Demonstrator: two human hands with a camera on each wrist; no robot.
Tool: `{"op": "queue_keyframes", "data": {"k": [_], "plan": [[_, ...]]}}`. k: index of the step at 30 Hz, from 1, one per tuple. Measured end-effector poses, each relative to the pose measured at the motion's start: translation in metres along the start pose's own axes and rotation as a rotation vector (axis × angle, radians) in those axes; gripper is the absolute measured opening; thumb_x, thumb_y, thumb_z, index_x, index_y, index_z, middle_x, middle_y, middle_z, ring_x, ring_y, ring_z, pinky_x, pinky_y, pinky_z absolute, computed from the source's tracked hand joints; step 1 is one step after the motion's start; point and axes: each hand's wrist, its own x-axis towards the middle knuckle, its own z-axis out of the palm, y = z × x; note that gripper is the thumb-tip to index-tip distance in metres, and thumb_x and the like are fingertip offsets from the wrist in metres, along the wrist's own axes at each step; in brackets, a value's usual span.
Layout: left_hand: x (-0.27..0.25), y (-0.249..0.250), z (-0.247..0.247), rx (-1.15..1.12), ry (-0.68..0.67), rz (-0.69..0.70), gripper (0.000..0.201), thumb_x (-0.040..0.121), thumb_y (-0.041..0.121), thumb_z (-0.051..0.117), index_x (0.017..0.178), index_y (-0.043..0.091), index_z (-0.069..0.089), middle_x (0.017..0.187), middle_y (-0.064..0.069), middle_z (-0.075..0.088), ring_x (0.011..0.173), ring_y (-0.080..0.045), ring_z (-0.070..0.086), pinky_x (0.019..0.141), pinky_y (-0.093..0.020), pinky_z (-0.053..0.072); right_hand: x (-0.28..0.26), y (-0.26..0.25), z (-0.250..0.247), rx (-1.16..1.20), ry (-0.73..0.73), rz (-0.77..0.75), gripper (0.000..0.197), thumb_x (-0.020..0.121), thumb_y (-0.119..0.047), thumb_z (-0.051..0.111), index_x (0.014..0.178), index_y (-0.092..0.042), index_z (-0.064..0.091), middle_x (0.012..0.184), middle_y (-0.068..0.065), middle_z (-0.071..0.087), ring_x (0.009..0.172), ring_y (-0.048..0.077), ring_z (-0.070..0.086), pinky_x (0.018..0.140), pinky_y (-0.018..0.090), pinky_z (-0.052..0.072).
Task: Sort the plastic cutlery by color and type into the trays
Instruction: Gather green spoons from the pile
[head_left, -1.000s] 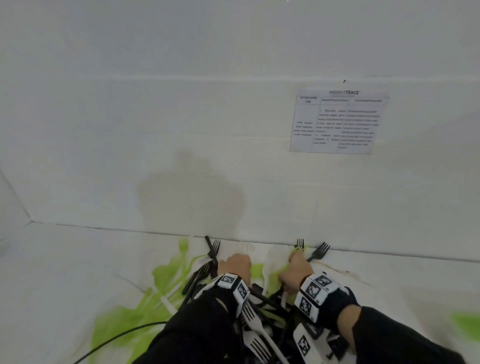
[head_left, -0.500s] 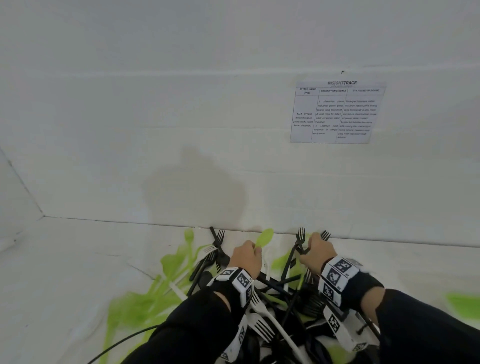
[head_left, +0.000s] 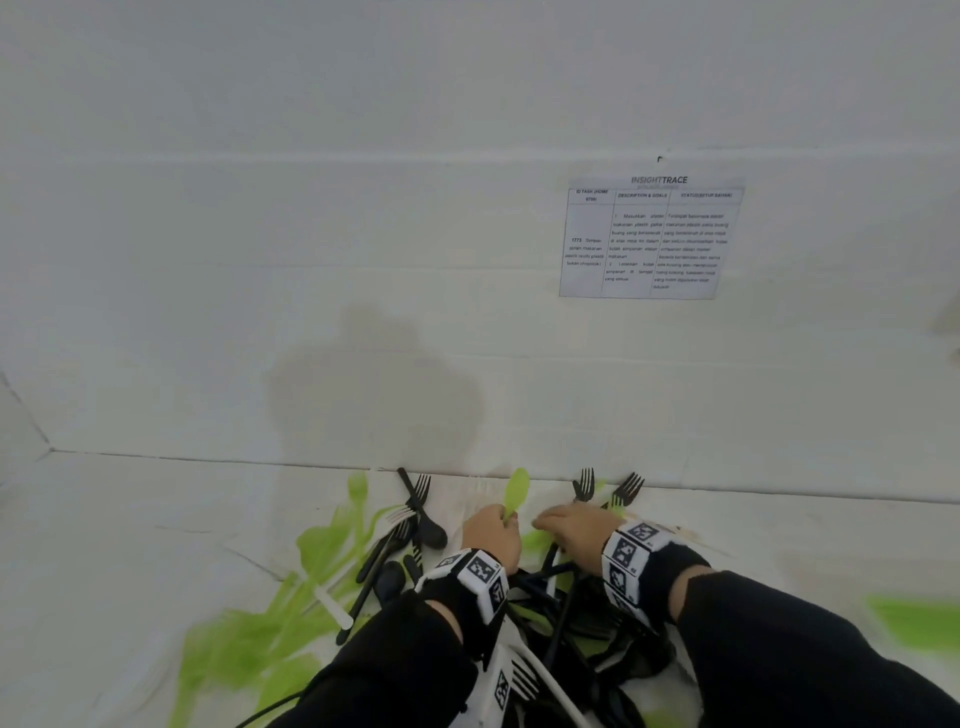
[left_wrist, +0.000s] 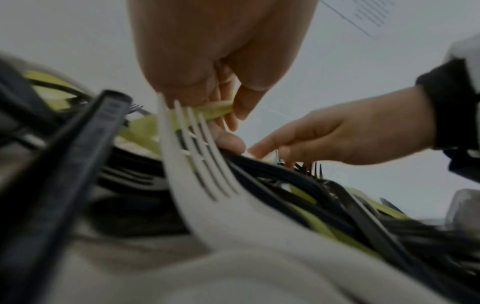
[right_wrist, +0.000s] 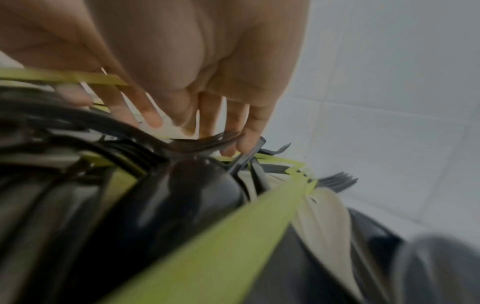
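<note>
1. Head view: we are picking from the mixed cutlery pile on the worktop. Our left hand pinches a green spoon standing above the pile; our right hand reaches flat just beside it.
2. Left wrist view: finger and thumb clamp the green handle behind a white fork.
3. Right wrist view: fingers spread, holding nothing. Next we likely lift the spoon clear; no tray is visible.

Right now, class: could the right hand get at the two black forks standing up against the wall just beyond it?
Probably yes. The right hand is open over the pile, and the black forks rise just past its fingers with nothing covering their heads. Their handles run down into the tangle and may snag.
</note>
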Motion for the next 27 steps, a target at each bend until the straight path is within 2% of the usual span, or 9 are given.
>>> {"op": "queue_keyframes", "data": {"k": [3, 8, 12, 15, 18, 21, 23, 25, 27], "plan": [[0.001, -0.008, -0.007, -0.03, 0.033, -0.027, 0.025, 0.094, 0.026, 0.044, 0.072, 0.016, 0.046, 0.098, -0.023, 0.065, 0.091, -0.036, 0.065, 0.078, -0.046, 0.055, 0.009, -0.007, -0.004, -0.09, -0.117, 0.12, 0.043, 0.096, -0.012, 0.04, 0.138, -0.014, 0.039, 0.137, 0.012, 0.039, 0.127, 0.032, 0.039, 0.102, 0.042, 0.037], [-0.002, -0.013, -0.011, -0.086, 0.051, -0.035, 0.025, 0.093, 0.027, 0.046, 0.07, 0.017, 0.047, 0.096, -0.024, 0.064, 0.091, -0.041, 0.064, 0.076, -0.049, 0.055, 0.015, -0.008, -0.015, 0.011, -0.155, 0.173, 0.033, 0.092, -0.015, 0.052, 0.124, -0.013, 0.057, 0.131, 0.008, 0.053, 0.121, 0.025, 0.051, 0.099, 0.03, 0.041], [-0.014, -0.005, -0.013, -0.136, 0.058, -0.006, 0.022, 0.094, 0.026, 0.045, 0.074, 0.019, 0.05, 0.096, -0.017, 0.066, 0.091, -0.038, 0.063, 0.079, -0.044, 0.054, 0.002, -0.008, -0.025, 0.068, 0.149, 0.243, 0.027, 0.099, -0.026, 0.036, 0.117, -0.028, 0.055, 0.122, 0.001, 0.059, 0.118, 0.024, 0.048, 0.098, 0.036, 0.034], [-0.028, 0.01, -0.019, -0.147, 0.068, 0.066, 0.026, 0.097, 0.024, 0.042, 0.071, 0.025, 0.043, 0.092, -0.007, 0.066, 0.093, -0.027, 0.06, 0.079, -0.029, 0.045, -0.005, -0.004, -0.036, 0.357, 0.358, 0.263, 0.023, 0.101, -0.029, 0.028, 0.111, -0.018, 0.045, 0.101, 0.008, 0.065, 0.097, 0.029, 0.058, 0.088, 0.037, 0.041], [-0.04, 0.023, -0.018, -0.296, 0.071, 0.112, 0.017, 0.098, 0.02, 0.039, 0.088, 0.019, 0.053, 0.081, 0.003, 0.06, 0.072, -0.018, 0.054, 0.064, -0.023, 0.041, -0.012, -0.002, -0.048, 0.786, 0.54, 0.27, 0.013, 0.101, -0.019, 0.032, 0.094, -0.009, 0.038, 0.084, 0.013, 0.057, 0.075, 0.027, 0.056, 0.071, 0.035, 0.047], [-0.047, 0.033, -0.01, -0.435, 0.029, 0.135, 0.021, 0.098, 0.016, 0.038, 0.085, 0.017, 0.055, 0.075, 0.004, 0.058, 0.06, -0.01, 0.053, 0.053, -0.015, 0.042, -0.02, -0.005, -0.054, 0.945, 0.507, 0.316, 0.023, 0.098, -0.02, 0.039, 0.076, -0.014, 0.045, 0.074, 0.006, 0.061, 0.076, 0.027, 0.064, 0.077, 0.036, 0.049], [-0.051, 0.038, -0.004, -0.458, -0.009, 0.151, 0.021, 0.098, 0.019, 0.04, 0.083, 0.021, 0.056, 0.08, 0.005, 0.062, 0.074, -0.012, 0.061, 0.07, -0.02, 0.05, -0.026, -0.01, -0.055, 0.98, 0.49, 0.307, 0.025, 0.094, -0.023, 0.047, 0.069, -0.019, 0.049, 0.067, 0.0, 0.06, 0.083, 0.03, 0.066, 0.084, 0.041, 0.05], [-0.056, 0.043, -0.003, -0.456, -0.017, 0.18, 0.021, 0.097, 0.021, 0.041, 0.085, 0.022, 0.057, 0.087, 0.001, 0.066, 0.087, -0.019, 0.065, 0.084, -0.031, 0.052, -0.031, -0.018, -0.056, 0.946, 0.496, 0.312, 0.015, 0.091, -0.023, 0.055, 0.076, -0.02, 0.052, 0.075, 0.0, 0.06, 0.082, 0.026, 0.061, 0.081, 0.035, 0.048], [-0.061, 0.048, -0.003, -0.49, -0.044, 0.183, 0.021, 0.097, 0.02, 0.038, 0.09, 0.018, 0.058, 0.093, -0.004, 0.068, 0.085, -0.024, 0.068, 0.076, -0.034, 0.054, -0.035, -0.023, -0.055, 0.982, 0.545, 0.359, 0.014, 0.088, -0.023, 0.06, 0.077, -0.024, 0.049, 0.081, -0.001, 0.061, 0.077, 0.022, 0.059, 0.075, 0.028, 0.045]]}}
